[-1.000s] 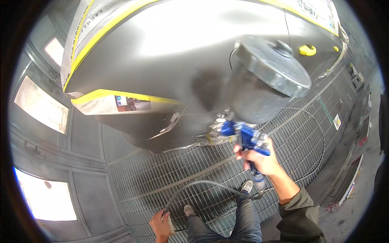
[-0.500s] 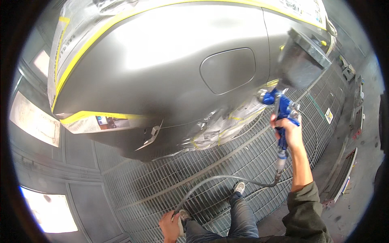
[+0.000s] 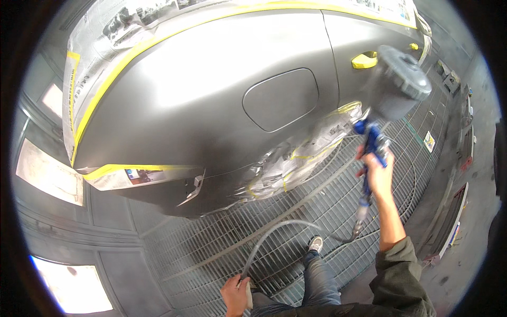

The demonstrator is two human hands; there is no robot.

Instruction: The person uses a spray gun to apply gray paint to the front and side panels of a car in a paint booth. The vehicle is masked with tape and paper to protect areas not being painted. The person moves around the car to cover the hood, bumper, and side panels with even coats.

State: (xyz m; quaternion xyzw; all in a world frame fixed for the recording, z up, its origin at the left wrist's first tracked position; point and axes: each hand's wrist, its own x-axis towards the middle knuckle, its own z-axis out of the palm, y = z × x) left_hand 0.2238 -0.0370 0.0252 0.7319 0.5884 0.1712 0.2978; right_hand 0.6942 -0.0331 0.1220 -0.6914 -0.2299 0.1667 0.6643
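Blue spray gun point(image 3: 374, 140) in front of the grey car body point(image 3: 211, 113), gripped in the right hand point(image 3: 379, 173), fingers curled round the handle, trigger pull cannot be told; cup point(image 3: 400, 82) mounted on top, presumably to feed downward. Left hand point(image 3: 233, 294) closed round the hose point(image 3: 272, 228), apparently keeping its loop off the bodywork; pale item beside that palm, unclear. Yellow tape point(image 3: 108, 169) and masking paper point(image 3: 140, 24) border the grey surface, likely shielding what they cover.

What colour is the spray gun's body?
The spray gun's body is blue; the head view shows it best.
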